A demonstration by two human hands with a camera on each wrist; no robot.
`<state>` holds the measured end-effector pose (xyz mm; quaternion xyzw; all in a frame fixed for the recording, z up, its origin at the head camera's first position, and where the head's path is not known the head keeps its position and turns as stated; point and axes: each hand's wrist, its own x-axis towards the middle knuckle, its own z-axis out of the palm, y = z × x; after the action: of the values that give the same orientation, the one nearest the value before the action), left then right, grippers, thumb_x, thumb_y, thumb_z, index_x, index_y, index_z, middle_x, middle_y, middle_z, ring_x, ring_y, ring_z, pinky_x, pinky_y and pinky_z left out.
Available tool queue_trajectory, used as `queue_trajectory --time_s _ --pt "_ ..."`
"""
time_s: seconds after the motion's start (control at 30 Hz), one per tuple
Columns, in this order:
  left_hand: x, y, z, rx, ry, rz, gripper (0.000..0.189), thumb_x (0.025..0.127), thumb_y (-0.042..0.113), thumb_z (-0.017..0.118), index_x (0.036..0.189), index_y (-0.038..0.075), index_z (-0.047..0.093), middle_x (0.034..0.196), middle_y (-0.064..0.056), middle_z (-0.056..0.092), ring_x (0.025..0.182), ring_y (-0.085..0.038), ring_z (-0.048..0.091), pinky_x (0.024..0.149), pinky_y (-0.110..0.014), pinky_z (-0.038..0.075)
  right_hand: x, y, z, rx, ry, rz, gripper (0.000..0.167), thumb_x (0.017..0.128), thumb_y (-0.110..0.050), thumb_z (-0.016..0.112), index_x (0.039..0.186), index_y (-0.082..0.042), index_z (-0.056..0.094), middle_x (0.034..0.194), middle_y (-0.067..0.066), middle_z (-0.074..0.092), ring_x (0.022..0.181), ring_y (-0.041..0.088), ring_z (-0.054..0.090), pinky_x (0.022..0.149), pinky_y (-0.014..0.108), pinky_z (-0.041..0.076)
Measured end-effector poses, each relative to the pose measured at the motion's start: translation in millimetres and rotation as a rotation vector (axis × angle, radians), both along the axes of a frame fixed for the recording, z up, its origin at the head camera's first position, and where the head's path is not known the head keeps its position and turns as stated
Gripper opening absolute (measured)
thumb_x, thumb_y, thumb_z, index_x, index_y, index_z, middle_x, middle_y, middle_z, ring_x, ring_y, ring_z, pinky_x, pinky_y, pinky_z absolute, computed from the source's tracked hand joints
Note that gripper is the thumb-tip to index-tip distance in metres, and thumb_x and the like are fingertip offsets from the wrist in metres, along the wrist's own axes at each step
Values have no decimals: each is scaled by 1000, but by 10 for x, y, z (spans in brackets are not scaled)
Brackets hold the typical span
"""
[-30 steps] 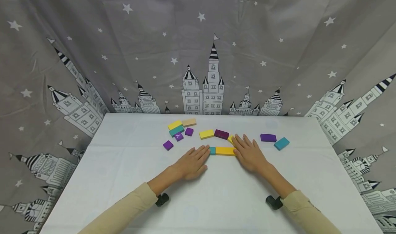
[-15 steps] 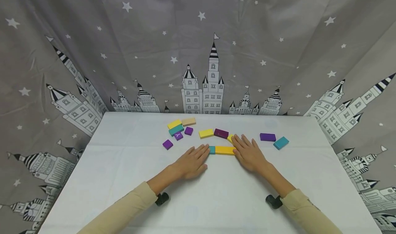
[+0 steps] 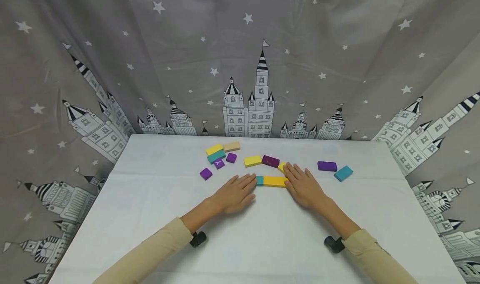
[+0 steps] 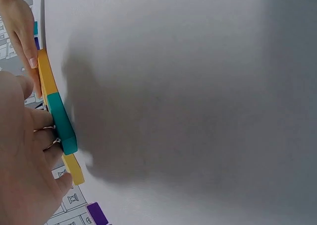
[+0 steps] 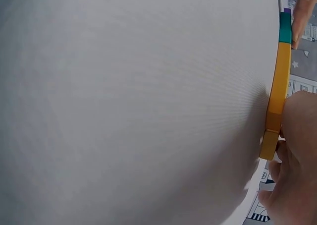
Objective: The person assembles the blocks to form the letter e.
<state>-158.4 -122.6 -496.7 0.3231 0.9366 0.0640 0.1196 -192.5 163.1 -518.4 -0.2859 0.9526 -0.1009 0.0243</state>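
In the head view a teal block (image 3: 259, 181) and a longer orange-yellow block (image 3: 274, 182) lie end to end on the white table. Straight fingers of my left hand (image 3: 234, 194) rest over the teal block's left part, palm down. My right hand (image 3: 304, 188) lies flat over the orange-yellow block's right end. The left wrist view shows the teal block (image 4: 62, 123) under the left fingers, two of which wear rings. From the right wrist, a short yellow piece (image 5: 268, 144) shows at the row's end beneath the right hand. Partly behind the right fingertips is another yellow block (image 3: 281, 166).
Beyond the row lie a yellow block (image 3: 253, 161) and a maroon block (image 3: 270, 161). Small purple cubes (image 3: 206, 174) and several blocks, including a tan one (image 3: 231, 146), are at back left. A purple block (image 3: 327, 166) and a blue block (image 3: 343, 173) lie right. A grey printed curtain (image 3: 172, 33) hangs behind.
Both hands and the blocks keep their places on the table; only the head view has shifted slightly.
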Motion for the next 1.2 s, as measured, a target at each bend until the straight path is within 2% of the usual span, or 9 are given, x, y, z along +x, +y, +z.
queue_trajectory --time_s 0.37,0.47,0.57,0.7,0.87,0.97,1.1,1.2 --pt "-31 16 34 41 43 11 56 108 40 36 154 8 38 160 -8 31 147 -25 27 119 -47 20 -5 11 -31 -23 -17 6 58 108 -33 40 156 -4 28 162 13 25 148 36 22 116 60 15" --pt "-51 7 39 82 47 7 55 108 39 37 154 7 37 159 -10 32 146 -26 29 118 -47 21 -3 21 -31 -30 -15 9 57 108 -32 40 156 -4 29 161 13 26 147 36 23 116 61 16" --pt "-95 -31 40 152 59 35 55 107 36 41 153 6 38 157 -11 37 144 -27 33 118 -44 24 -3 29 -24 -33 -20 9 56 108 -32 40 156 -4 30 161 13 26 147 36 23 115 61 16" --pt "-201 -159 41 290 66 158 51 105 31 48 150 6 44 150 -11 47 139 -27 40 115 -42 31 2 31 -3 -33 -22 7 56 108 -31 41 156 -4 31 161 14 26 147 37 23 115 62 17" --pt "-389 -416 75 515 32 380 47 103 20 55 145 1 48 140 -15 55 134 -31 47 111 -46 37 0 23 20 -40 -25 13 56 107 -30 43 155 -2 31 160 15 27 146 38 24 115 63 17" --pt "-512 -587 102 632 32 481 44 100 13 59 140 -5 51 133 -21 59 126 -35 54 106 -47 43 -5 21 20 -38 -17 16 56 107 -30 44 155 -2 31 160 15 28 146 38 24 115 62 17" --pt "-671 -779 112 672 56 565 42 99 9 60 136 -8 52 131 -25 59 121 -38 57 102 -48 46 -9 26 18 -38 -7 17 57 107 -30 44 155 -2 32 160 15 28 146 38 24 115 62 17" --pt "-774 -863 104 677 52 629 41 99 10 59 137 -5 54 134 -23 57 124 -38 54 105 -49 43 -11 30 16 -41 -8 17 57 107 -30 44 155 -2 32 160 15 28 146 38 24 115 62 17"
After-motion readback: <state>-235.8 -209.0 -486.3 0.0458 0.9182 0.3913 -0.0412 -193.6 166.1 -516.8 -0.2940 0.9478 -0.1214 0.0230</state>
